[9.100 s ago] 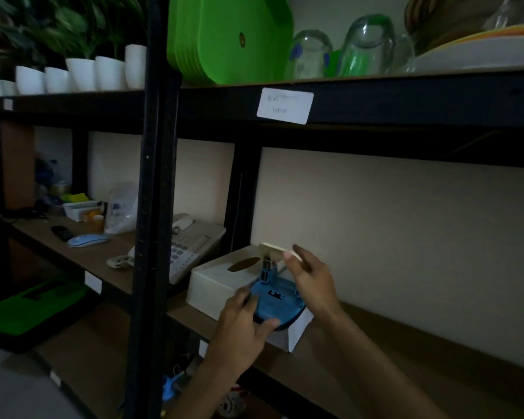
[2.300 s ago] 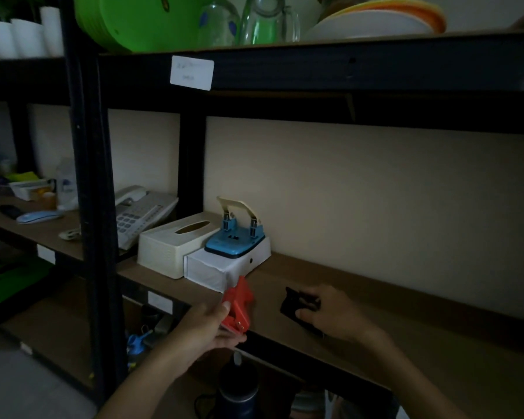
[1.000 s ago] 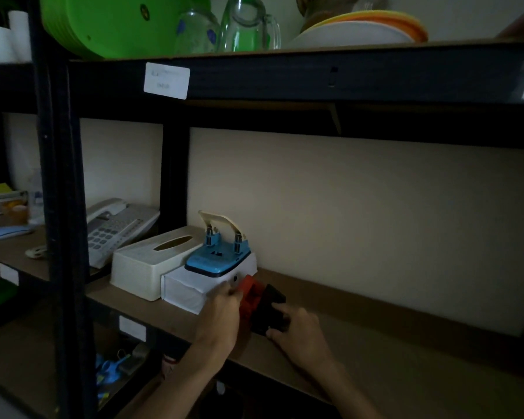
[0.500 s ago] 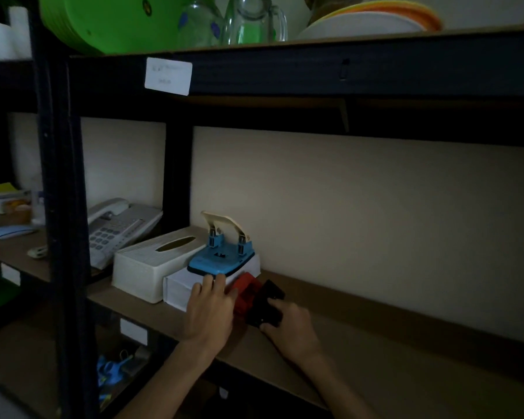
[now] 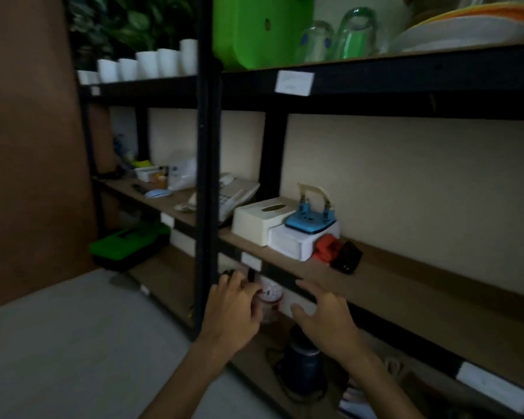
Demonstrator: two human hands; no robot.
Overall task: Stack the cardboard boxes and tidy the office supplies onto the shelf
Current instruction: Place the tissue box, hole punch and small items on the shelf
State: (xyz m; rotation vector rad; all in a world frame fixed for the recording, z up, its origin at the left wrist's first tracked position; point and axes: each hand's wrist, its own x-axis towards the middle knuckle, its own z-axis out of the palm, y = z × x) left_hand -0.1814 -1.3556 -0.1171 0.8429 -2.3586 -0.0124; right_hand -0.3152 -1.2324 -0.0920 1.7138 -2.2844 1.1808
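The red stapler [image 5: 325,250] and a black office item [image 5: 347,257] lie side by side on the brown shelf board [image 5: 412,285], right of a white box [image 5: 300,244]. A blue hole punch [image 5: 310,218] sits on that box, beside a cream tissue box [image 5: 262,219]. Both hands are below the board's front edge. My left hand [image 5: 235,309] has curled fingers at a small dark object [image 5: 250,274]; whether it grips it is unclear. My right hand [image 5: 325,320] is spread and holds nothing.
A desk telephone [image 5: 236,195] and a computer mouse [image 5: 158,193] lie further left. A black upright post [image 5: 204,176] stands beside my left hand. The lower shelf holds a white jar [image 5: 270,294], a dark bottle [image 5: 303,367] and a green case [image 5: 130,243]. Glasses and plates fill the top shelf.
Both hands have let go of the red stapler and the black item and dropped below the shelf edge. The view has pulled back and turned left.
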